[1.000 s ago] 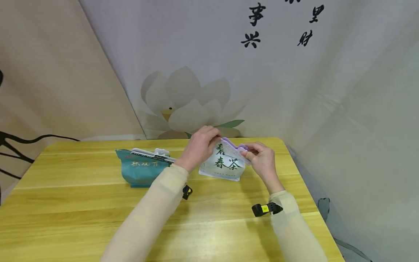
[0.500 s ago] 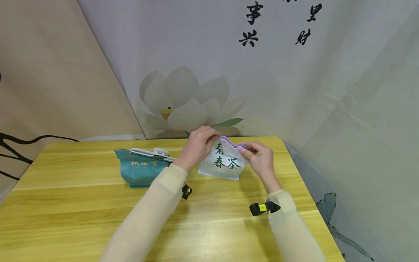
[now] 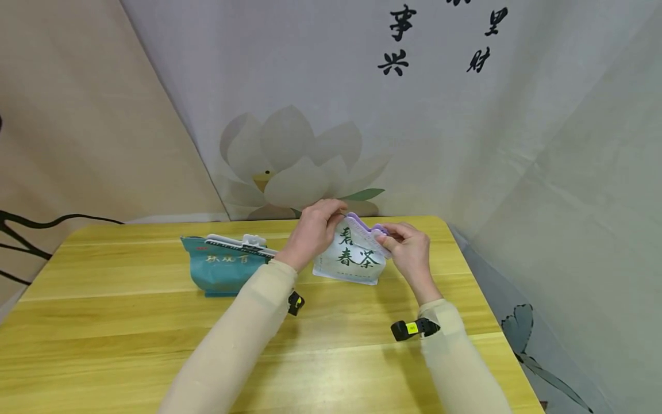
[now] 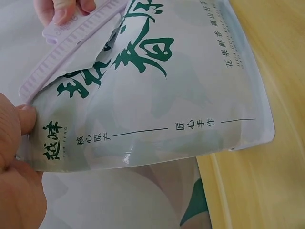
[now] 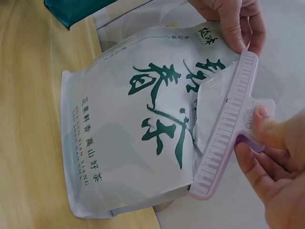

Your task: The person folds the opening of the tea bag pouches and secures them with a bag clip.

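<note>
A white tea bag with green lettering stands on the table, its top corner folded over. Along that fold lies a purple bag clip, slanting across the bag's top. My right hand pinches the clip's handle between thumb and fingers, as the right wrist view shows. With my left hand I pinch the bag's upper left corner, close to the clip's end. In the left wrist view the left thumb and fingers hold the corner beside the small green print.
Left of the white bag stands a teal bag with a white clip across its top; my left forearm overlaps its right end. Behind the wooden table hangs a pale cloth with a printed flower and black characters.
The clip and my right hand have shifted slightly left and up toward my left hand. My left hand stays at the bag's corner. The head view has turned a little.
</note>
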Demonstrator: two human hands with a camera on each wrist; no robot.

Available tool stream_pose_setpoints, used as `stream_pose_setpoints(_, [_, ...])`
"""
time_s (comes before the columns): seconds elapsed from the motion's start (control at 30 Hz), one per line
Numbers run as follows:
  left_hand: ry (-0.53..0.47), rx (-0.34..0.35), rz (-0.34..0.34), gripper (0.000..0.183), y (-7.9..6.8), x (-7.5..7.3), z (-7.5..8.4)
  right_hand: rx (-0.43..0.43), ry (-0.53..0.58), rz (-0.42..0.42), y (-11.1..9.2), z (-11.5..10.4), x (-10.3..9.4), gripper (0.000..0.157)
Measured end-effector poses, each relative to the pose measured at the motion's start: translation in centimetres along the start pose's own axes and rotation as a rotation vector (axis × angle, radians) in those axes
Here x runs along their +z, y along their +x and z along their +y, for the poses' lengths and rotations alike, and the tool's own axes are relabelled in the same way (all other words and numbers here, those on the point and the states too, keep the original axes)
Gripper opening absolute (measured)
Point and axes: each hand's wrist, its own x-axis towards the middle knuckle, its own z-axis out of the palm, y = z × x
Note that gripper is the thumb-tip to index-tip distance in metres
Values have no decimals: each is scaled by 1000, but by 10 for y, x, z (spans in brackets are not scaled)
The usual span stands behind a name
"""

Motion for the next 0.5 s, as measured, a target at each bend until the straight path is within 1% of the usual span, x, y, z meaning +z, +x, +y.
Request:
stream_pose_setpoints(0.17, [8,-22,-24,21,0,0,1,-5,13,6,1,-2,1,24])
stream_pose_setpoints(0.33, [16,-32,-36,22,-1,0,1,10,17,4,1,-5,0,24])
stream_pose_setpoints(0.5, [11,-50,-48,23,-1,0,2,12,29,-15,0,-7,1,24])
